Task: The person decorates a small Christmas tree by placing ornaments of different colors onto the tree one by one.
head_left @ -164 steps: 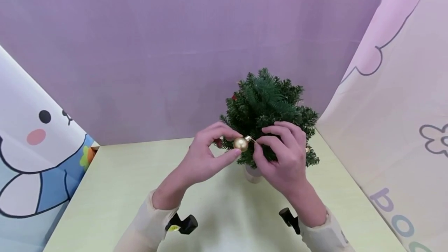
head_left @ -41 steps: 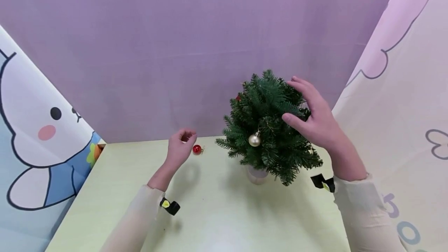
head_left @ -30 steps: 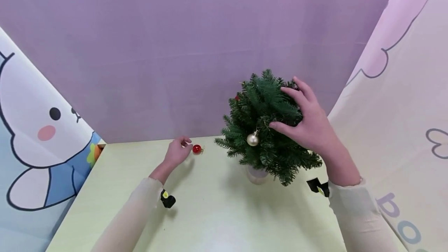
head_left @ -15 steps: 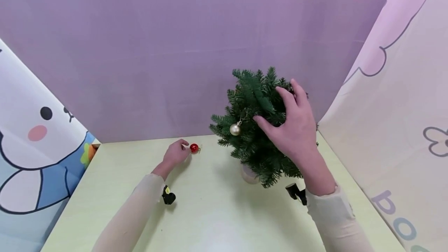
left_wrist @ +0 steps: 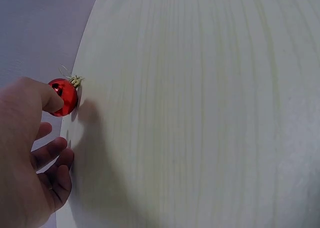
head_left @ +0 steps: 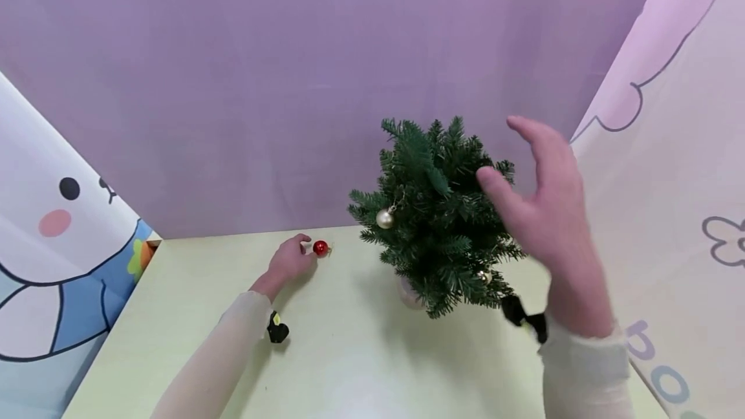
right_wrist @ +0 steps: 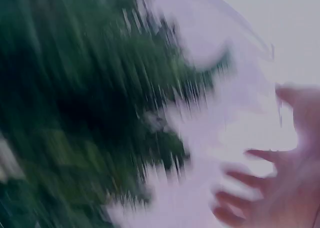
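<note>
My left hand (head_left: 293, 260) lies low over the table beside a shiny red Christmas bauble (head_left: 321, 248) with a gold cap and loop. In the left wrist view, the thumb overlaps that bauble and the other fingers are loosely bent; no grip shows, and whether the thumb touches it I cannot tell. My right hand (head_left: 544, 205) is off the right side of a small artificial Christmas tree (head_left: 436, 212), thumb and fingers spread, holding nothing. One gold bauble (head_left: 385, 218) hangs on the tree's left front. Another gold bauble (head_left: 484, 276) shows low on the right.
The tree stands in a pale pot (head_left: 410, 294) on a light wood-grain table (head_left: 361, 367). A purple cloth wall (head_left: 262, 96) rises behind the table. Printed panels flank it, one with a cartoon animal (head_left: 52, 180) on the left. The right wrist view is blurred.
The gold bauble left my fingers for the tree. The tree has since turned, shifting it left and revealing the lower one. My right hand has drawn off rightward; my left went down beside the red bauble.
</note>
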A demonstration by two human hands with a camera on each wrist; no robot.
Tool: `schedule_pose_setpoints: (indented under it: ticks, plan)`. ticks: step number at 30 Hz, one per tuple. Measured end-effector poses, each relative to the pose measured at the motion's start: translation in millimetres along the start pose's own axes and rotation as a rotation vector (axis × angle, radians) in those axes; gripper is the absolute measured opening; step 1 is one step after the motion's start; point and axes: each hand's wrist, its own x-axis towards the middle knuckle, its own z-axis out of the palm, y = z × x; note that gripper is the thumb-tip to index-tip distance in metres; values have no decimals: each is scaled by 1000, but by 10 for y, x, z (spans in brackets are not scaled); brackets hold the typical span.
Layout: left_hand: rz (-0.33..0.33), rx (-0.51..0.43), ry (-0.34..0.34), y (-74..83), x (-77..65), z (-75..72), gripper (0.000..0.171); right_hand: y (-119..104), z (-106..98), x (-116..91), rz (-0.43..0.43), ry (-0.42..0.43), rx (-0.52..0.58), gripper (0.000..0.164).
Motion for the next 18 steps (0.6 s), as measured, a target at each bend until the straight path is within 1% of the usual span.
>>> schedule_pose_setpoints:
  ticks: [1, 4, 6, 8, 9, 10, 12, 14, 18]
  plan:
    - [10, 3, -2, 7, 3, -5, 47, 86, -62, 71, -25, -42, 47, 62]
    - [34, 27, -20, 22, 18, -7, 47, 347, -155, 247, 18, -242, 138, 64]
    - [56, 51, -29, 34, 30, 3, 47, 515, -126, 323, 43, -351, 189, 68]
    - [73, 68, -27, 53, 45, 17, 45, 647, -60, 365, 57, -429, 229, 70]
    - [82, 72, -24, 64, 51, 24, 45, 701, -22, 374, 48, -459, 248, 71]
    - [91, 75, -24, 76, 57, 32, 45, 745, 12, 371, 45, -481, 263, 72]
    - [93, 75, -22, 99, 66, 49, 46, 804, 71, 352, 29, -494, 271, 73]
    - [90, 69, -31, 115, 75, 67, 47, 836, 112, 319, 4, -487, 259, 73]
    - [87, 69, -46, 138, 97, 102, 51, 824, 137, 266, -11, -455, 232, 69]
